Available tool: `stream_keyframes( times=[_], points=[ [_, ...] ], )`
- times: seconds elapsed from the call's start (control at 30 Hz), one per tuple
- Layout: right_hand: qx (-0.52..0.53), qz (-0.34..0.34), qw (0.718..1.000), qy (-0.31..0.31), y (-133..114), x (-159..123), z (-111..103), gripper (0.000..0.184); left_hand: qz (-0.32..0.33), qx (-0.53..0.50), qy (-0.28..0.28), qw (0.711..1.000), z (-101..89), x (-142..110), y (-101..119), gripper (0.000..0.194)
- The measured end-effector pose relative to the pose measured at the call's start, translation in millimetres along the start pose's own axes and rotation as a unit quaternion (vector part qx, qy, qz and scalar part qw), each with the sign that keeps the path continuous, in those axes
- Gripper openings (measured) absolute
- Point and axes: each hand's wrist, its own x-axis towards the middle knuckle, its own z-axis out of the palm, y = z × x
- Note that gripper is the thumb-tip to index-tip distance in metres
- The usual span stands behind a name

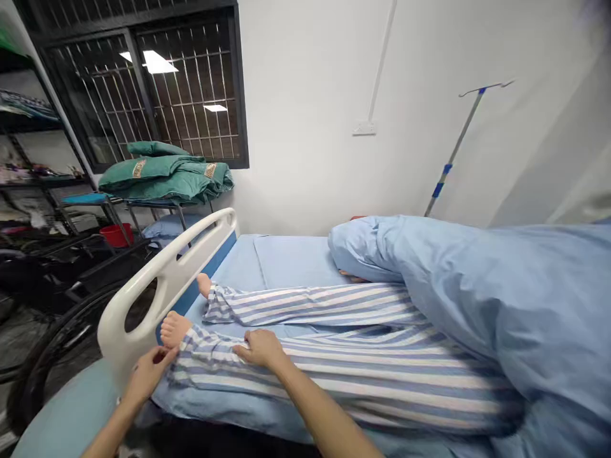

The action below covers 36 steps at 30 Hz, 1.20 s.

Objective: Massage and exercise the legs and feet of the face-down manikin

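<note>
Right hand (260, 348) flat on striped trouser leg (334, 369), left hand (147, 375) at cuff (184, 340).

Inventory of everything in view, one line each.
Striped trousers: 1 pair, blue and white, lying on bed.
Bare feet: 2, at trouser cuffs.
Bed footboard: 1, white, near end of bed.
Bed sheet: 1, light blue, on mattress.
Cover: 1, light blue, over far end of bed.
Drip stand: 1, grey and blue, by wall.
Folded cloths: 1 stack, green, on metal rack.
Bucket: 1, red, below rack.
Window: 1, dark bars, back wall.
Wheel: 1, black, left of bed.
Left hand: 1, by footboard and nearer foot.
Right hand: 1, on nearer trouser leg.
</note>
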Motion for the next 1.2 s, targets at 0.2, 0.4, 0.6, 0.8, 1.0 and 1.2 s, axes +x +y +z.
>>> stream_keyframes(
  times=[0.2,0.4,0.6,0.8,1.0,1.2],
  points=[
    [0.005,0.000,1.000,0.004,1,-2,1,0.062,0.027,0.101,0.181,0.978,23.7,-15,15,0.036],
    [0.007,0.004,1.000,0.013,2,-2,3,0.060,0.128,-0.025,0.114,0.985,52.8,-22,66,0.031],
    [0.006,0.011,0.999,0.033,1,-4,5,0.057,0.202,-0.024,0.113,0.973,87.7,2,83,0.025],
    [0.004,0.004,0.999,0.045,2,-3,6,0.054,0.345,0.114,0.104,0.926,104.3,12,63,0.022],
    [0.011,0.001,0.999,0.039,1,-6,2,0.054,0.380,0.182,0.090,0.902,92.0,18,59,0.020],
    [0.013,0.002,1.000,0.028,0,-7,-2,0.055,0.368,0.152,0.061,0.915,74.3,24,61,0.018]
  ],
)
